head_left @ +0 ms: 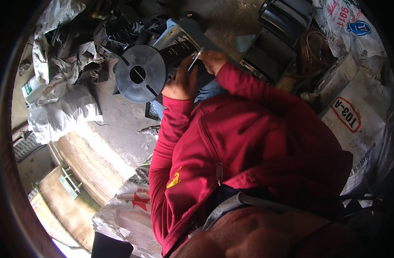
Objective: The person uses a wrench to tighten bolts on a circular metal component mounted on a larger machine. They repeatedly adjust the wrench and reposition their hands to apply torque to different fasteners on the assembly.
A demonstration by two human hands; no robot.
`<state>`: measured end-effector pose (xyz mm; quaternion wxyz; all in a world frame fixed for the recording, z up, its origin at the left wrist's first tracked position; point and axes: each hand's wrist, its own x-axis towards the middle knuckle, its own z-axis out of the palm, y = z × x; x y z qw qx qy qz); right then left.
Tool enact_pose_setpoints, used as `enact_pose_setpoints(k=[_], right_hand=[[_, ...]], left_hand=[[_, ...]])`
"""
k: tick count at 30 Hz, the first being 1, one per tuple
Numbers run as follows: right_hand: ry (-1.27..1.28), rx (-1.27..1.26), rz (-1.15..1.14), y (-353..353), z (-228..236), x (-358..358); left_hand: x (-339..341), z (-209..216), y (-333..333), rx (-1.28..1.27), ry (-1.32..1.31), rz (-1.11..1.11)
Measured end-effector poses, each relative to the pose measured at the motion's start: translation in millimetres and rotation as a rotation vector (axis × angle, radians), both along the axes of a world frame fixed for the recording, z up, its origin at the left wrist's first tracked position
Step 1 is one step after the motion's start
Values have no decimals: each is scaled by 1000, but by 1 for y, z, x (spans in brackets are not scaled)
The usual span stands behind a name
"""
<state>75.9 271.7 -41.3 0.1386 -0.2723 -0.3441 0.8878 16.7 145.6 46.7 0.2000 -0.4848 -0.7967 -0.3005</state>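
Note:
A thin, pale, flat piece (196, 59) slants between my two hands, its exact kind too small to make out. My right hand (214, 62) is closed at its upper end, fingers bent in a pinch. My left hand (179, 85) has its fingers curled around the lower end. Just left of that hand lies a grey round reel (130, 86) with a dark centre hole and slots. Beyond my hands is a light metal frame (173, 35) on a blue surface (191, 28). Dark slotted parts (178, 51) lie beneath the frame.
Black parts (119, 34) are heaped at the far left beside crumpled white sacks (63, 114). A power-tool-like object (149, 130) lies on the floor near my left forearm. Black bins (270, 53) stand at the far right, with a large printed white sack (360, 124) nearby.

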Motion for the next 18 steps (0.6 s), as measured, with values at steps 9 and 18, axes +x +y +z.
enact_pose_setpoints(k=[9, 18], right_hand=[[18, 59, 20, 0, 4, 2], [-4, 150, -23, -2, -1, -4]], left_hand=[[-18, -24, 15, -68, 53, 32], [-9, -23, 16, -115, 69, 92]])
